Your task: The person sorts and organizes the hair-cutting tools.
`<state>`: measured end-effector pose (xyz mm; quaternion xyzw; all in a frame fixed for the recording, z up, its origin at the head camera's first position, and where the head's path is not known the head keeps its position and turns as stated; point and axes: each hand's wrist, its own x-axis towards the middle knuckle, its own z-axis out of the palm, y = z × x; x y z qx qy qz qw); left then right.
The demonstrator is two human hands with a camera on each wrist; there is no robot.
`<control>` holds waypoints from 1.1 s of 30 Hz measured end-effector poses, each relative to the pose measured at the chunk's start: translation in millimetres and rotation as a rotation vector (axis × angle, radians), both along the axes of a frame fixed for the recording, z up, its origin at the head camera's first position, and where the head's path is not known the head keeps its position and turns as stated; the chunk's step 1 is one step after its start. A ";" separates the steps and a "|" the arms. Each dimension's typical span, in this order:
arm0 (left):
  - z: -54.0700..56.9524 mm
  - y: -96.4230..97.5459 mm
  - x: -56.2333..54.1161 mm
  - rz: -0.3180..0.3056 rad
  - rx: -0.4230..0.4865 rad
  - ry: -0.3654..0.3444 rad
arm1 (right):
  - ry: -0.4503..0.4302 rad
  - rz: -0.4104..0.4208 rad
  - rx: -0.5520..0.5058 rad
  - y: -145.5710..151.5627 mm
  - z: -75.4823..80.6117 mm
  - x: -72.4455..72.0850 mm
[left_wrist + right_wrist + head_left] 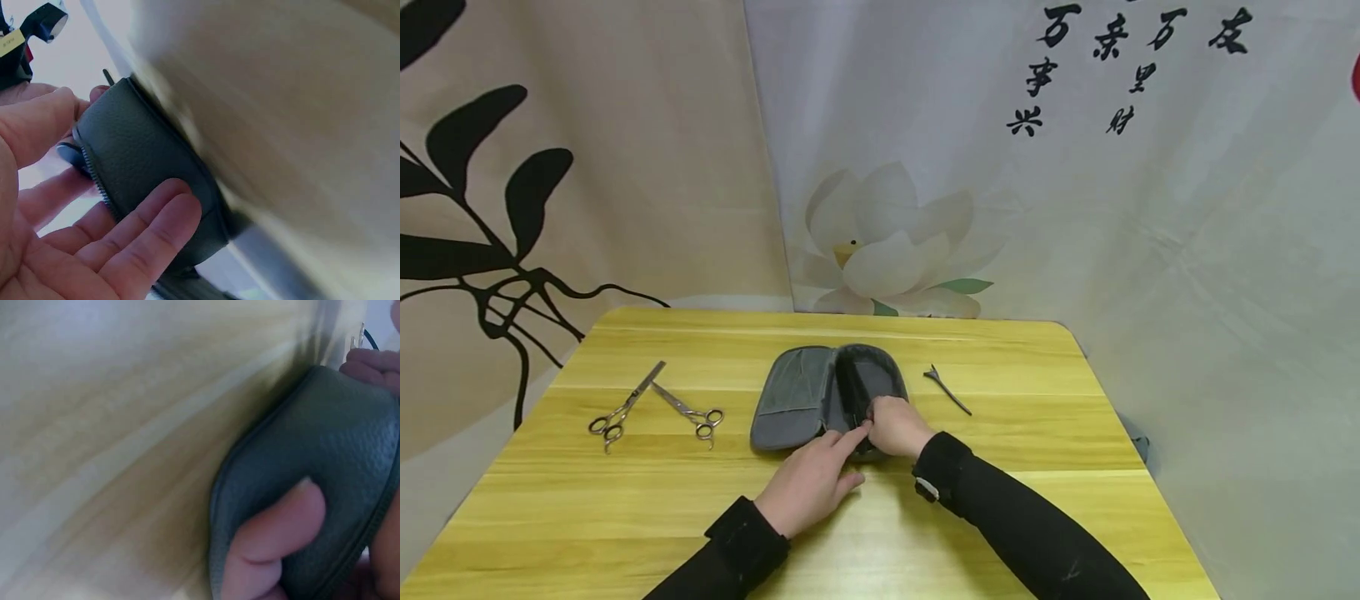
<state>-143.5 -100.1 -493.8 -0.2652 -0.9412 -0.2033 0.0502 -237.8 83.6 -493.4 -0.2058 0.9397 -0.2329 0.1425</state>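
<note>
A grey zip case (pixel 792 392) lies unfolded on the table, its deeper half on the right. Inside that half is a long black item (pixel 850 387), partly hidden, its kind unclear. My right hand (pixel 898 427) grips the near right rim; in the right wrist view a finger (pixel 275 528) presses the outer wall, and the other fingertips are hidden in the case. My left hand (pixel 812 482) reaches the near edge with its index finger stretched toward the right fingertips. In the left wrist view, two of its fingers (pixel 156 228) lie fairly straight against the case's textured side.
Two pairs of hairdressing scissors, one with a comb-like blade (pixel 625 408) and one slimmer (pixel 688 411), lie left of the case. A dark hair clip (pixel 947 390) lies to its right. A printed cloth (pixel 1150 225) hangs behind the wooden table (pixel 1037 533).
</note>
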 end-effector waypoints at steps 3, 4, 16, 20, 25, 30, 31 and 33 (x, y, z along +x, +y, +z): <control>2.5 1.4 0.1 0.001 -0.068 0.021 | -0.002 0.006 -0.006 0.0 0.3 0.2; 3.8 2.1 0.0 -0.001 -0.108 0.039 | -0.001 0.008 0.001 0.2 1.6 0.2; -1.0 8.6 -7.1 0.050 -0.190 0.224 | -0.036 -0.011 0.056 0.1 7.7 2.5; -5.8 5.9 -7.7 0.127 -0.052 0.227 | -0.062 -0.017 0.010 0.7 4.7 3.1; 4.2 3.3 -9.7 0.213 0.099 0.167 | -0.035 -0.010 -0.004 3.7 5.2 4.1; 6.5 4.3 -11.5 0.252 0.139 0.078 | -0.067 -0.050 -0.061 4.8 1.9 6.1; 5.2 4.6 -11.3 0.255 0.140 0.054 | -0.086 -0.056 -0.080 5.0 1.2 6.4; 2.3 5.2 -10.6 0.256 0.151 0.012 | -0.137 -0.073 -0.145 5.8 1.4 7.8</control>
